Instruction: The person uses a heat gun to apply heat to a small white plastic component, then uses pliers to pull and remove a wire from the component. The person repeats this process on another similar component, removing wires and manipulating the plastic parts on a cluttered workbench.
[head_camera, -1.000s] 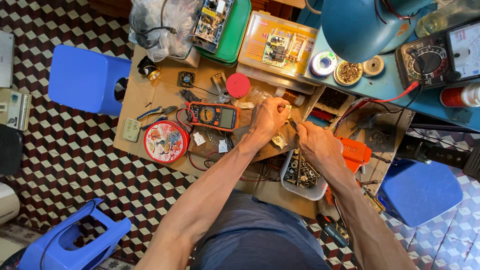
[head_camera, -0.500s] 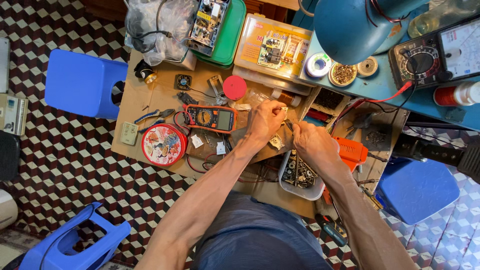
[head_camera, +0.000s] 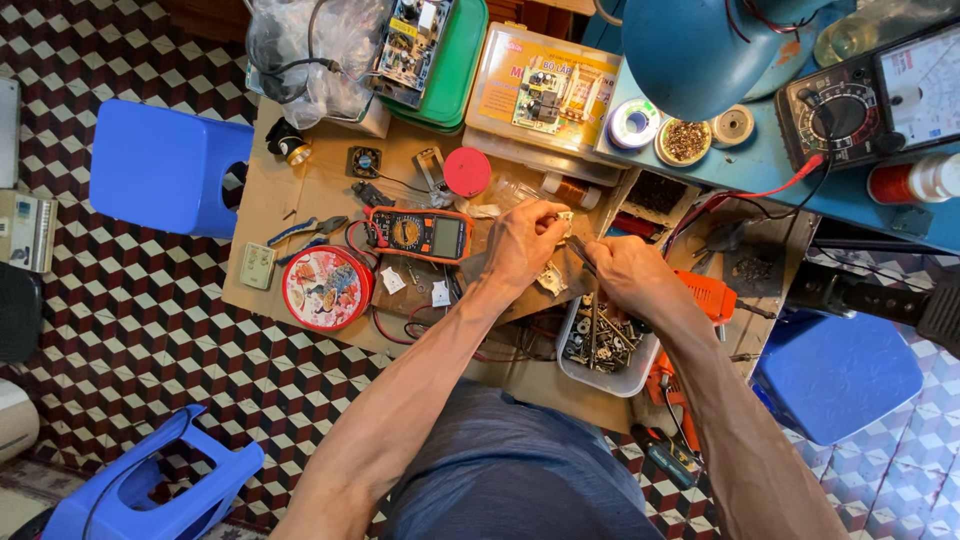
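Here two hands (head_camera: 575, 255) meet between three blue stools (head_camera: 165, 165).

Orange-edged multimeter (head_camera: 420, 233), red round tin (head_camera: 326, 288), red lid (head_camera: 467, 172), green tray (head_camera: 452, 70), blue stools (head_camera: 165, 165), blue lamp shade (head_camera: 700, 50); floor (head_camera: 120, 340) tiled in dark-red, black and white cubes.

Your left hand (head_camera: 525, 240) and right hand (head_camera: 625, 272) meet close together, fingers curled and pinching, both forearms stretched forward and angled inward.
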